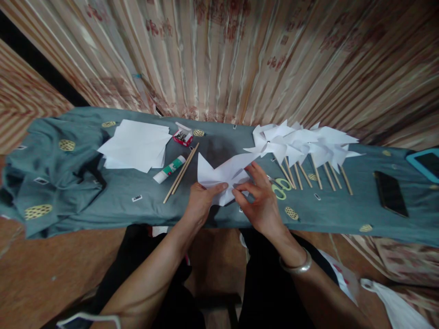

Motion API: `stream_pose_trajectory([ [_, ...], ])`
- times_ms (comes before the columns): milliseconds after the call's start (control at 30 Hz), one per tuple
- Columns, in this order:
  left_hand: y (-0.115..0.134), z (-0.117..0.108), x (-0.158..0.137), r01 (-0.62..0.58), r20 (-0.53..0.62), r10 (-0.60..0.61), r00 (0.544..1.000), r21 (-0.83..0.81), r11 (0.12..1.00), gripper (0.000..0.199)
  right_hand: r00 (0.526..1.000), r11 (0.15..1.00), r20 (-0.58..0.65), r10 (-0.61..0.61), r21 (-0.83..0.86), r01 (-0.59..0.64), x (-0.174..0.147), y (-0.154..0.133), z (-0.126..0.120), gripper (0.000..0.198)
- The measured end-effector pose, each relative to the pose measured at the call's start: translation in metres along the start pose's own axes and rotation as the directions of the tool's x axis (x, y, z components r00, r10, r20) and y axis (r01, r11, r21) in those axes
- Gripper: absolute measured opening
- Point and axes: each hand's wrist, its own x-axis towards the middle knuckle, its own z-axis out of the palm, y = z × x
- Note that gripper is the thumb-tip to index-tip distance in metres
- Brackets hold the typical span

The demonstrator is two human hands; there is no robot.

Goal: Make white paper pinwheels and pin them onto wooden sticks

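A white paper pinwheel (222, 173), partly folded, is held up over the cloth near the table's front edge. My left hand (203, 197) grips its lower left side, with the thumb lying across the paper toward the middle. On the right, my right hand (257, 196) pinches at the paper close to its centre, thumb and forefinger together. Whether a small pin sits between those fingertips I cannot make out. One point of the paper stands up at the left, and another stretches toward the upper right. Behind my right hand lie green-handled scissors (281, 187), partly hidden.
Left of my hands lie wooden sticks (181, 173), a glue stick (169, 169), an open box of metal pins (183, 135) and stacked white paper (137, 144). Several pinwheels on sticks (302, 144) overlap at the right. A phone (391, 193) and a blue-framed device (427, 162) lie farther right.
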Motion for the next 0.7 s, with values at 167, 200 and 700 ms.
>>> stream_pose_trajectory([
  [167,0.000,0.001,0.000,-0.003,-0.017,0.003,1.000,0.021,1.000,0.031,1.000,1.000,-0.005,0.000,0.006,0.001,0.000,-0.001,0.000,0.014],
  [200,0.000,0.001,0.000,-0.007,-0.017,0.008,1.000,0.021,1.000,0.031,1.000,1.000,-0.008,0.000,0.007,0.000,0.000,-0.002,0.000,0.014],
  [700,0.004,-0.003,0.002,-0.025,-0.041,0.026,0.999,0.026,0.999,0.034,0.986,0.974,-0.021,-0.166,-0.157,0.160,-0.004,-0.015,-0.013,0.012],
])
